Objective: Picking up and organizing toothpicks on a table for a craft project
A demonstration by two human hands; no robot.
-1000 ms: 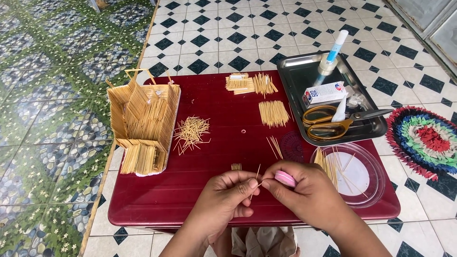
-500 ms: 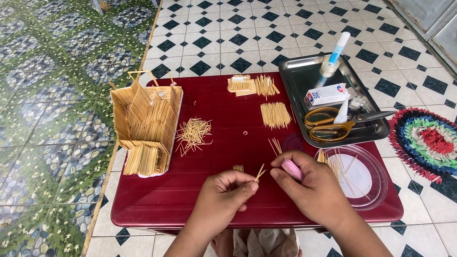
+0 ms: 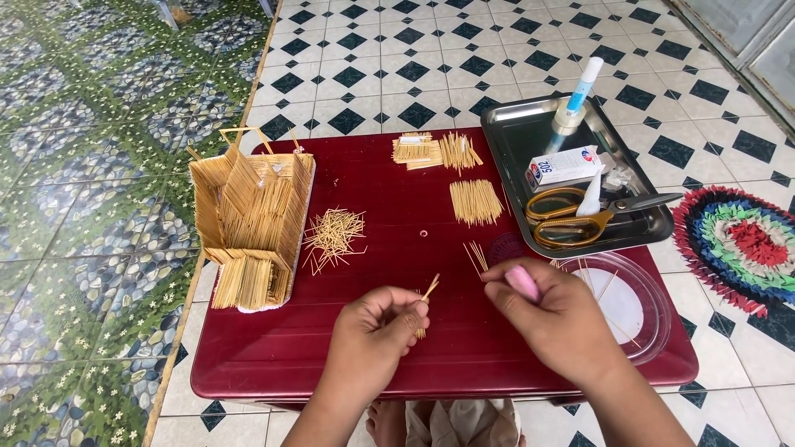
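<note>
Item 1: thin wooden stick, pinched between thumb and fingertips of the left hand, tip angled up and to the right, over the front middle of the dark red tabletop. More short sticks appear to lie under this hand; the view is too poor to count them.

Item 2: small pink object, gripped in the closed right hand; its kind cannot be told.

Change noted: 1 second ago the 2 hands met, the pink object against the stick. They now stand apart, stick free of the pink object, which suggests that contact is finished for this stick.

Item 3: clear round plastic lid, just beside the right hand, holding a few loose sticks.

Item 4: steel tray at the tabletop's right rear, holding gold-handled scissors, a small white box, and a white tube with a blue cap.

Item 5: stick-built model house on the left edge.

Item 6: loose scatter of sticks beside the house; 3 neat bundles toward the rear centre.

Item 7: multicoloured round mat on the tiled floor, right of the tabletop.
</note>
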